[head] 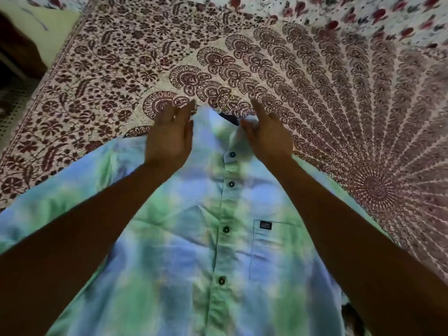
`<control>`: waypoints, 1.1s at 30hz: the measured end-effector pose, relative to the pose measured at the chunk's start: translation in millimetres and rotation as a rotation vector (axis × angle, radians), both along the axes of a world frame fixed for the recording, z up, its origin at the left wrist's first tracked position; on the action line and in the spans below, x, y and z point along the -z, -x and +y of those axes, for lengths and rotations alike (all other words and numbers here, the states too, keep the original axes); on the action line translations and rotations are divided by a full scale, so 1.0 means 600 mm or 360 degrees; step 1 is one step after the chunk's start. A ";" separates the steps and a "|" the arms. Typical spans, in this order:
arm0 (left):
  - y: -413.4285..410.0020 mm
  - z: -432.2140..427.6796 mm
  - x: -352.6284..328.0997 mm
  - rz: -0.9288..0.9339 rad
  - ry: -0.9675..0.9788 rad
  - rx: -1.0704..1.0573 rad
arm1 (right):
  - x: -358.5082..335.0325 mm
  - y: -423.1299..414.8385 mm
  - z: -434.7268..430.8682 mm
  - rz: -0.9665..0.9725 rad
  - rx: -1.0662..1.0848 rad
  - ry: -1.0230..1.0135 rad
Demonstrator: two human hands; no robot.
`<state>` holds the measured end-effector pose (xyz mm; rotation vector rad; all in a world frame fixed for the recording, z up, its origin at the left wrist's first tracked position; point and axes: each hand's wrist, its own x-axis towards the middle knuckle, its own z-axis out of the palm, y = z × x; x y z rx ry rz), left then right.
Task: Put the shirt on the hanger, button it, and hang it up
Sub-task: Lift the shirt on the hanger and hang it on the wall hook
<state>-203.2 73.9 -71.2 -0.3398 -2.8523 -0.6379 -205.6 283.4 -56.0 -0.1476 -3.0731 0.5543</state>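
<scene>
A blue and green tie-dye shirt (184,251) lies face up on a patterned bedspread, buttoned down the front, collar pointing away from me. A thin metal hanger hook (221,100) sticks out above the collar; the rest of the hanger is hidden inside the shirt. My left hand (169,137) lies over the left side of the collar with its fingers straight. My right hand (266,134) is at the right side of the collar, fingers extended, touching the fabric there. Neither hand plainly grips anything.
The maroon and cream printed bedspread (315,93) covers the bed. A white floral cloth (363,15) lies at the far right. The bed's left edge drops to a dark floor (17,93).
</scene>
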 end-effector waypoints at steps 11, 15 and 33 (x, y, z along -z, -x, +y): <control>0.066 -0.030 0.020 -0.0842 0.0005 -0.0077 | 0.039 0.014 0.063 -0.0567 0.0159 0.0357; 0.026 -0.096 0.014 -0.0501 0.0344 -0.0022 | 0.045 0.008 0.059 -0.0557 -0.0065 0.0361; 0.112 0.005 -0.044 -0.0793 -0.0403 -0.0194 | 0.010 0.074 0.007 -0.0405 0.0395 0.0431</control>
